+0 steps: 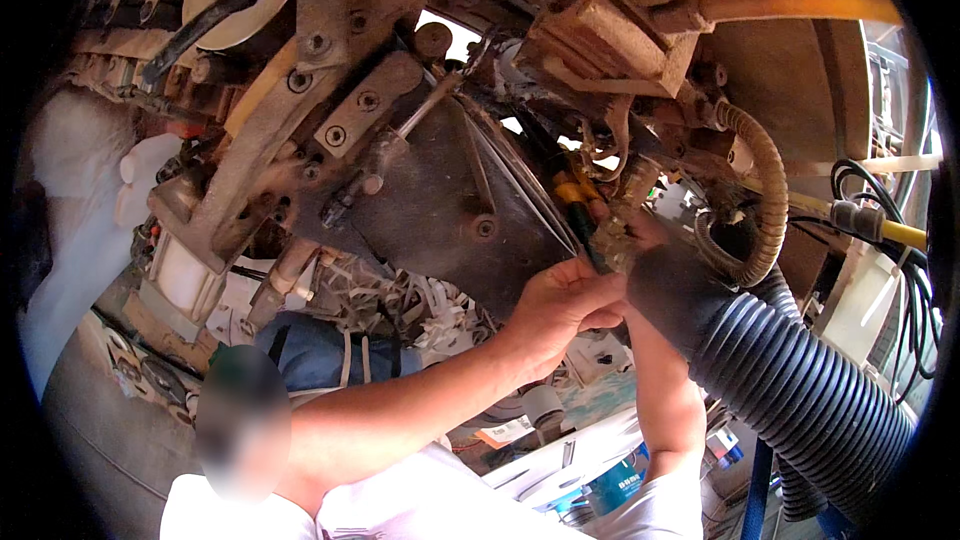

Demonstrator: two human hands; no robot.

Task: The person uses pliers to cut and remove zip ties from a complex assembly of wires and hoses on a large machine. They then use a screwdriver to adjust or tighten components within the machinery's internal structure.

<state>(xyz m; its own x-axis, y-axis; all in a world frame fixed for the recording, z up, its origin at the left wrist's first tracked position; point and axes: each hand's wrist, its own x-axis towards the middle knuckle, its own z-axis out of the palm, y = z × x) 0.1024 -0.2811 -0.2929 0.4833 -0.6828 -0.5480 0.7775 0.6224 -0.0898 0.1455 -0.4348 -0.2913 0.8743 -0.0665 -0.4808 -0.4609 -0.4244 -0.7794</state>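
While left hand (pixel 565 308) presses fingertips together left of ribbed hose (pixel 800 380), right hand (pixel 645 228) grip unclear; yellow-dark handle (pixel 568 189) likely light, stiff: hold mid-length.

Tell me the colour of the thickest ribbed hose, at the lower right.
The thickest ribbed hose is black; it shows best in the head view.

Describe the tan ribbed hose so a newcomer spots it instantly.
Find the thick black corrugated hose at lower right. Just above its upper end, the tan ribbed hose curls. Unlike the two smooth amber tubes higher up, it's ribbed and strongly bent.
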